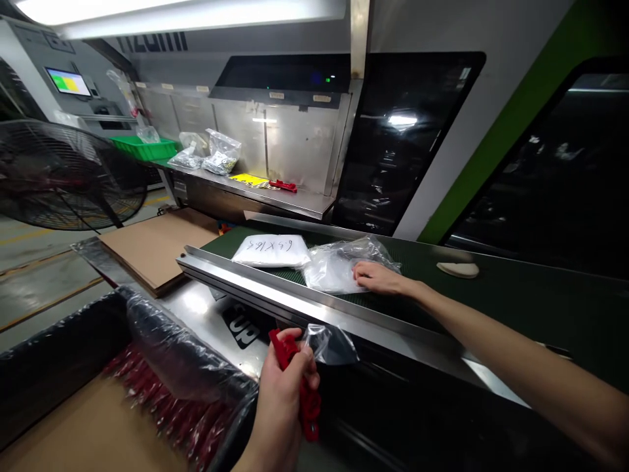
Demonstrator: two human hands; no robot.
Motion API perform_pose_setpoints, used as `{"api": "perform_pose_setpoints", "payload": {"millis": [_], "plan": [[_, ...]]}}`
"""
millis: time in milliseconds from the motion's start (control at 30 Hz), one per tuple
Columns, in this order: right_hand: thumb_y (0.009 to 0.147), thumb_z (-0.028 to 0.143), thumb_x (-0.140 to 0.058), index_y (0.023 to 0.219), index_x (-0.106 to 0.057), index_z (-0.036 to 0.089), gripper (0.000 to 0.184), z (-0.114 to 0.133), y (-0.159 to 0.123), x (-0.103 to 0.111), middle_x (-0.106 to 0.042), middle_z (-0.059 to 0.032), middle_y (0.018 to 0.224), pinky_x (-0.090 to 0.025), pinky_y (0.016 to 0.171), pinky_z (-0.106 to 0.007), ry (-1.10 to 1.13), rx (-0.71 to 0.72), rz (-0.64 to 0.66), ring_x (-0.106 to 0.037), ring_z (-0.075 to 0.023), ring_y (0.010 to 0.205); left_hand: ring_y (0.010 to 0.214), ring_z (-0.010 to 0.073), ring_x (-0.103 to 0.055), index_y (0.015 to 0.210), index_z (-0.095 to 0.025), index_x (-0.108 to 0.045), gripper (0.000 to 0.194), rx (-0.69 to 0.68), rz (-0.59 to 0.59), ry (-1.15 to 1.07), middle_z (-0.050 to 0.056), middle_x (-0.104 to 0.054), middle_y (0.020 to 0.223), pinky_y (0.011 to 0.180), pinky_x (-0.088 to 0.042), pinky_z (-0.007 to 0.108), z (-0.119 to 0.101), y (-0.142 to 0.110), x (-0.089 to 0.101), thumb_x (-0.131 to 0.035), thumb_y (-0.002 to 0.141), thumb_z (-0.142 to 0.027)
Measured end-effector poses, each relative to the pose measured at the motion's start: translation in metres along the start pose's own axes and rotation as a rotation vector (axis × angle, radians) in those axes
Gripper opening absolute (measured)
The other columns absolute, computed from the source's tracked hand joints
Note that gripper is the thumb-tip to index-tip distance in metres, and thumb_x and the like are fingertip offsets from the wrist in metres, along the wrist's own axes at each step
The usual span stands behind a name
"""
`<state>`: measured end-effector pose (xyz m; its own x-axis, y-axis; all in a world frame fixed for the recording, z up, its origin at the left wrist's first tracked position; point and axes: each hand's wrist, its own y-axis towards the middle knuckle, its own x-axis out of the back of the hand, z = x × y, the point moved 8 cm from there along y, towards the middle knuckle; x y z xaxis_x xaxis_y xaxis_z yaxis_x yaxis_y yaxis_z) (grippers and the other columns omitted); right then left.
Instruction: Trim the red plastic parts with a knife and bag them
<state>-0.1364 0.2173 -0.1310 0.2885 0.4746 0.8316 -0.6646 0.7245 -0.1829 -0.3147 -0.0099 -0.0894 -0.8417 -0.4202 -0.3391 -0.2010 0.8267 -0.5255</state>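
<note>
My left hand (289,387) is closed around a long red plastic part (310,410), whose ends stick out above and below the fingers. A small clear plastic bag (330,344) juts from the same hand, to the right of the thumb. On the green conveyor belt, my right hand (377,278) reaches onto a loose pile of clear plastic bags (331,267). Its fingers are curled and pinch at the top of the pile. Left of the pile lies a white packet (270,251) with handwriting on it.
A black-lined box (181,341) at lower left holds several bagged red parts. Flat cardboard (152,246) lies beyond it, near a fan (59,174). The conveyor's metal rail (275,295) runs between my hands. Bags of small hardware (220,157) rest on the back shelf.
</note>
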Motion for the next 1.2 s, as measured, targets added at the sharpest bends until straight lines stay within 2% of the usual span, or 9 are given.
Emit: {"api": "perform_pose_setpoints", "payload": {"millis": [167,400,500,600,800,867,1033,1200], "plan": [[0.092,0.039,-0.057,0.084,-0.06,0.013,0.027,-0.003,0.017,0.0,-0.062,-0.0036,0.096,-0.049,0.087,-0.037,0.015,-0.001,-0.05,-0.058,-0.0148,0.088,0.051,0.008,-0.045,0.113,-0.022,-0.042,0.044,0.01,0.017,-0.01,-0.004,-0.051,0.069,0.045,-0.031,0.016,0.004,-0.008,0.0,-0.066,0.079,-0.036],[0.095,0.034,-0.052,0.105,-0.059,0.014,0.024,-0.033,-0.004,0.011,-0.058,-0.0074,0.115,-0.047,0.096,-0.042,-0.086,-0.119,-0.266,-0.055,-0.0185,0.105,0.049,0.0067,-0.045,0.11,-0.018,-0.044,0.047,0.025,0.024,-0.07,-0.005,-0.053,0.063,0.046,-0.032,0.016,0.015,-0.008,0.002,-0.069,0.075,-0.035],[0.093,0.035,-0.055,0.102,-0.06,0.014,0.024,-0.042,0.001,0.004,-0.059,-0.0073,0.111,-0.045,0.099,-0.045,-0.16,-0.17,-0.249,-0.055,-0.0197,0.106,0.053,0.0078,-0.045,0.107,-0.017,-0.046,0.051,0.008,0.009,-0.117,-0.004,-0.053,0.067,0.045,-0.035,0.017,0.018,-0.007,0.003,-0.074,0.068,-0.034],[0.091,0.036,-0.058,0.095,-0.061,0.013,0.024,-0.046,0.013,-0.002,-0.06,-0.0072,0.107,-0.045,0.099,-0.045,-0.204,-0.201,-0.221,-0.055,-0.02,0.106,0.049,0.0074,-0.044,0.106,-0.017,-0.046,0.052,0.017,0.023,-0.111,-0.004,-0.054,0.064,0.045,-0.034,0.017,0.021,-0.007,0.004,-0.075,0.067,-0.035],[0.093,0.037,-0.057,0.092,-0.06,0.013,0.024,-0.04,0.033,-0.009,-0.061,-0.0047,0.1,-0.05,0.087,-0.037,-0.149,-0.172,-0.216,-0.057,-0.016,0.094,0.047,0.008,-0.045,0.107,-0.017,-0.044,0.056,0.025,0.011,-0.103,-0.004,-0.054,0.06,0.044,-0.033,0.018,0.022,-0.008,0.014,-0.076,0.066,-0.038],[0.093,0.036,-0.057,0.092,-0.061,0.013,0.023,-0.037,0.037,-0.009,-0.061,-0.005,0.102,-0.05,0.088,-0.037,-0.131,-0.152,-0.235,-0.058,-0.0163,0.096,0.046,0.0078,-0.044,0.106,-0.017,-0.044,0.054,0.026,0.022,-0.097,-0.004,-0.054,0.058,0.044,-0.033,0.018,0.022,-0.008,0.014,-0.074,0.067,-0.038],[0.091,0.034,-0.058,0.1,-0.061,0.013,0.023,-0.041,0.04,-0.007,-0.057,-0.0083,0.12,-0.048,0.095,-0.042,-0.142,-0.145,-0.283,-0.054,-0.0202,0.11,0.047,0.0085,-0.043,0.105,-0.017,-0.044,0.053,0.033,0.035,-0.093,-0.004,-0.053,0.057,0.044,-0.033,0.017,0.023,-0.009,0.012,-0.074,0.066,-0.037],[0.089,0.034,-0.062,0.1,-0.061,0.013,0.024,-0.04,0.039,-0.011,-0.059,-0.0074,0.113,-0.046,0.098,-0.045,-0.164,-0.129,-0.221,-0.053,-0.0215,0.11,0.049,0.0085,-0.044,0.105,-0.017,-0.045,0.058,0.064,0.052,-0.118,-0.004,-0.053,0.059,0.043,-0.033,0.018,0.028,-0.01,0.01,-0.078,0.062,-0.038]]}}
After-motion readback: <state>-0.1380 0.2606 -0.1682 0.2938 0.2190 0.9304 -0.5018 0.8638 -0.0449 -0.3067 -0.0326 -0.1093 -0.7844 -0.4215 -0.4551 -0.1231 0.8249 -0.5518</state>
